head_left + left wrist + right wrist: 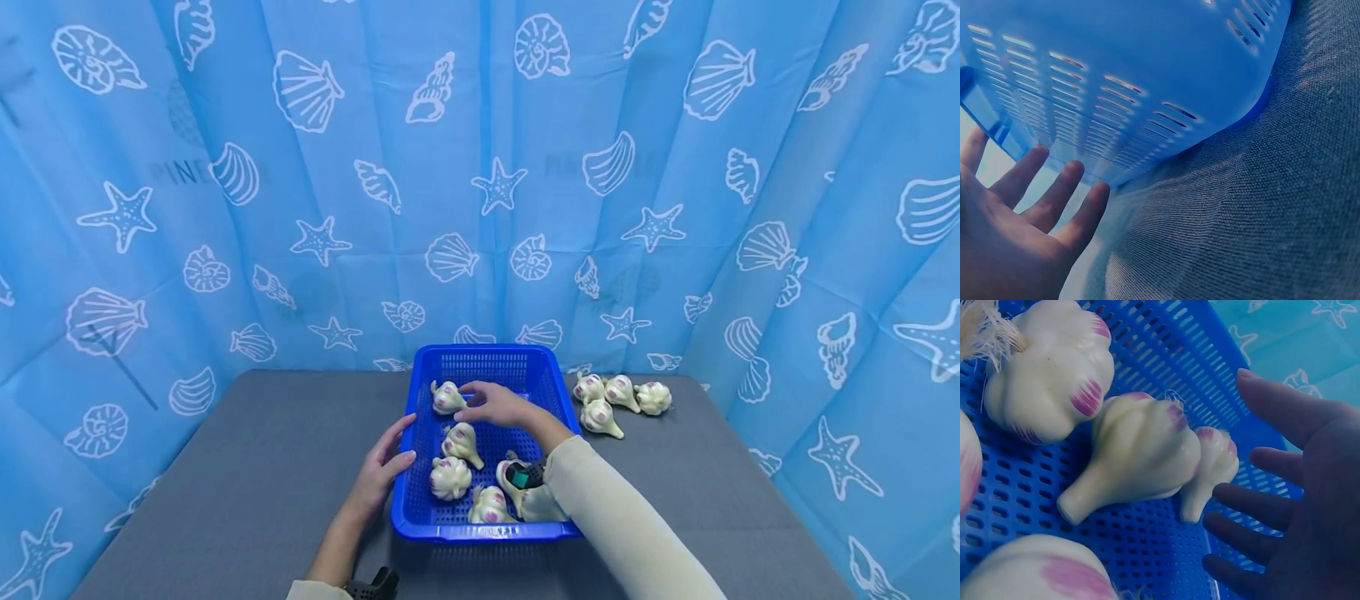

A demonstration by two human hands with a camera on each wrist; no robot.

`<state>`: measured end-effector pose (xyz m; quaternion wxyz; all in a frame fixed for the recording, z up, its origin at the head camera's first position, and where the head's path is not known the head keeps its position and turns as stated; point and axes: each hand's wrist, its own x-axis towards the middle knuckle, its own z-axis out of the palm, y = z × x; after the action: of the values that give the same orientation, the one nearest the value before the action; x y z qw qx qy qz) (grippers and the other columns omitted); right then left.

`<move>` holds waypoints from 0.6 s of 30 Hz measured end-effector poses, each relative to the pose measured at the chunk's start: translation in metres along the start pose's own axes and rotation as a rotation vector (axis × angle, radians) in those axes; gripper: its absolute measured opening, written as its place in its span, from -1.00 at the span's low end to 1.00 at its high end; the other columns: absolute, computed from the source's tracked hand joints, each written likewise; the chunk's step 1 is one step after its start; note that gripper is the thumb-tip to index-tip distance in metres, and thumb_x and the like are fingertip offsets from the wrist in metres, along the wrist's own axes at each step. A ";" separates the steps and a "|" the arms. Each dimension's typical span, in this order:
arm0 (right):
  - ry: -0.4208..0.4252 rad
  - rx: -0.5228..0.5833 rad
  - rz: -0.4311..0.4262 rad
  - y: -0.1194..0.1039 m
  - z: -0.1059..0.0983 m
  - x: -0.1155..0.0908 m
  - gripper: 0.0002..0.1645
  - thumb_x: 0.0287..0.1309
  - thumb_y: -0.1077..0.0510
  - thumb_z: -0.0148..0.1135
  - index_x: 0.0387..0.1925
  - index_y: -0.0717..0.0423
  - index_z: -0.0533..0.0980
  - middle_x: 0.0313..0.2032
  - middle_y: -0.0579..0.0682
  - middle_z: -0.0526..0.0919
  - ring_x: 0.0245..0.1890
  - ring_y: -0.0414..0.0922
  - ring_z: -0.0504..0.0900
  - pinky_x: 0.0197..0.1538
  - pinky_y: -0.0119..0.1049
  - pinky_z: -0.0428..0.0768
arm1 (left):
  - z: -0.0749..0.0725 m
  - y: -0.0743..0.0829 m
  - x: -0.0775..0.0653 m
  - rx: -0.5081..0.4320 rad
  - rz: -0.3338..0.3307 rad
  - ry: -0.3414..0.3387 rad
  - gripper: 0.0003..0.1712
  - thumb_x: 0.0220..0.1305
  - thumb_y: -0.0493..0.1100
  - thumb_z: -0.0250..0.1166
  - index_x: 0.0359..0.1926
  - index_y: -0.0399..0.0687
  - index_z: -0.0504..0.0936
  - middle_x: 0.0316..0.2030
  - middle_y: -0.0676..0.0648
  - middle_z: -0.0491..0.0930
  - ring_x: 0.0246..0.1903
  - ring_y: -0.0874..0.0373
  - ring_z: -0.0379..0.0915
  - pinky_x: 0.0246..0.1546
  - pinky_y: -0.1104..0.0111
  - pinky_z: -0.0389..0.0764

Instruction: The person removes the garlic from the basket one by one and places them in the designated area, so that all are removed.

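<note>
Backdrop: a seashell-print curtain [465,183] behind a gray desk [300,450].
Left hand [378,471]: fingers spread at the left rim of a blue basket [435,532].
Basket contents: at least five garlic bulbs [450,478] in.
Right hand [497,405]: fingers loosely spread beside the farthest bulb [447,399], apparently gripping nothing.
Desk, right: four more bulbs [600,416] outside; work appears just past halfway.

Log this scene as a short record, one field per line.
Container: blue basket on the grey table
In basket: at least five garlic bulbs; the sleeve prevents an exact count
On table: four bulbs, right of the basket
Left hand: at the basket's left rim
Right hand: over the basket, fingers beside the farthest bulb; contact unclear
Backdrop: blue, shell-patterned curtain
</note>
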<state>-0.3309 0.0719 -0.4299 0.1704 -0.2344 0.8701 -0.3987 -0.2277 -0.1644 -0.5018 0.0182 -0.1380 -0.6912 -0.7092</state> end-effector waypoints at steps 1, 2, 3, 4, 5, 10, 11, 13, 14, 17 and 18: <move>-0.014 -0.006 0.000 0.000 0.001 0.000 -0.26 0.22 -0.04 0.30 0.34 0.17 0.32 0.18 0.28 0.48 0.18 0.18 0.46 0.12 0.06 0.47 | 0.000 0.000 0.000 -0.003 -0.001 0.002 -0.37 0.38 -0.20 0.10 0.44 0.01 0.24 0.35 -0.34 0.22 0.23 -0.35 0.26 0.08 -0.13 0.44; -0.027 -0.014 0.002 -0.001 0.002 0.000 -0.26 0.22 -0.04 0.30 0.34 0.17 0.32 0.18 0.28 0.48 0.18 0.18 0.47 0.13 0.07 0.47 | 0.000 0.000 0.000 -0.001 -0.002 0.002 -0.37 0.38 -0.19 0.10 0.44 0.02 0.24 0.36 -0.34 0.22 0.23 -0.35 0.25 0.08 -0.13 0.44; -0.041 -0.018 0.004 -0.002 0.003 0.000 -0.26 0.22 -0.04 0.30 0.34 0.16 0.32 0.18 0.28 0.48 0.18 0.18 0.47 0.13 0.07 0.47 | 0.000 0.000 0.000 -0.002 -0.003 0.002 -0.37 0.38 -0.20 0.10 0.44 0.02 0.24 0.36 -0.34 0.21 0.24 -0.35 0.25 0.08 -0.13 0.43; -0.054 -0.029 0.010 -0.003 0.004 0.000 -0.26 0.22 -0.05 0.29 0.34 0.16 0.32 0.19 0.28 0.48 0.18 0.17 0.47 0.14 0.06 0.46 | 0.000 0.001 0.000 0.001 -0.007 0.003 -0.37 0.38 -0.19 0.10 0.44 0.04 0.24 0.36 -0.33 0.21 0.24 -0.34 0.25 0.08 -0.13 0.43; -0.067 -0.042 0.013 -0.003 0.005 0.000 -0.26 0.22 -0.05 0.29 0.34 0.16 0.32 0.18 0.28 0.48 0.18 0.17 0.47 0.15 0.06 0.45 | 0.000 0.001 0.000 0.001 -0.008 0.003 -0.37 0.38 -0.19 0.10 0.44 0.03 0.24 0.36 -0.33 0.21 0.24 -0.34 0.25 0.08 -0.13 0.43; -0.118 -0.105 0.015 -0.005 0.010 0.000 -0.26 0.19 -0.03 0.33 0.32 0.18 0.35 0.16 0.27 0.51 0.16 0.15 0.49 0.17 0.04 0.44 | 0.000 0.000 0.000 0.004 -0.011 0.004 -0.38 0.38 -0.18 0.11 0.44 0.05 0.25 0.37 -0.32 0.21 0.24 -0.34 0.25 0.08 -0.13 0.43; -0.124 -0.113 0.013 -0.004 0.011 0.001 -0.26 0.19 -0.02 0.33 0.32 0.17 0.35 0.16 0.26 0.51 0.16 0.15 0.49 0.18 0.04 0.43 | 0.000 0.000 0.000 0.006 -0.009 0.003 -0.38 0.38 -0.18 0.11 0.44 0.06 0.25 0.37 -0.32 0.21 0.24 -0.34 0.25 0.08 -0.13 0.43; -0.133 -0.121 0.009 -0.003 0.012 0.002 -0.27 0.19 0.00 0.33 0.33 0.17 0.35 0.18 0.25 0.50 0.16 0.15 0.49 0.18 0.04 0.43 | 0.000 -0.001 0.000 0.008 -0.006 0.001 -0.38 0.38 -0.18 0.11 0.44 0.06 0.25 0.36 -0.32 0.22 0.24 -0.34 0.25 0.08 -0.13 0.43; -0.134 -0.123 0.013 -0.003 0.013 0.002 -0.27 0.19 0.00 0.33 0.33 0.16 0.35 0.18 0.24 0.49 0.17 0.15 0.48 0.18 0.04 0.42 | 0.000 -0.001 0.000 0.008 -0.003 0.001 -0.38 0.39 -0.18 0.10 0.44 0.06 0.25 0.36 -0.32 0.22 0.24 -0.34 0.25 0.08 -0.13 0.43; -0.138 -0.152 0.026 -0.001 0.015 0.003 -0.27 0.19 -0.03 0.32 0.32 0.14 0.36 0.19 0.19 0.49 0.17 0.12 0.48 0.17 0.03 0.43 | -0.001 -0.002 0.000 0.004 0.002 -0.001 -0.37 0.39 -0.19 0.10 0.44 0.05 0.24 0.36 -0.33 0.23 0.23 -0.35 0.26 0.07 -0.12 0.44; -0.138 -0.165 0.030 0.000 0.016 0.004 -0.28 0.18 -0.05 0.33 0.30 0.14 0.38 0.17 0.17 0.51 0.16 0.11 0.48 0.16 0.02 0.44 | -0.001 -0.002 0.001 0.001 0.003 -0.002 -0.37 0.38 -0.20 0.10 0.44 0.04 0.24 0.36 -0.33 0.23 0.23 -0.35 0.27 0.07 -0.12 0.45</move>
<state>-0.3263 0.0599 -0.4398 0.2159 -0.2614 0.8896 -0.3060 -0.2287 -0.1653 -0.5032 0.0187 -0.1399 -0.6912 -0.7088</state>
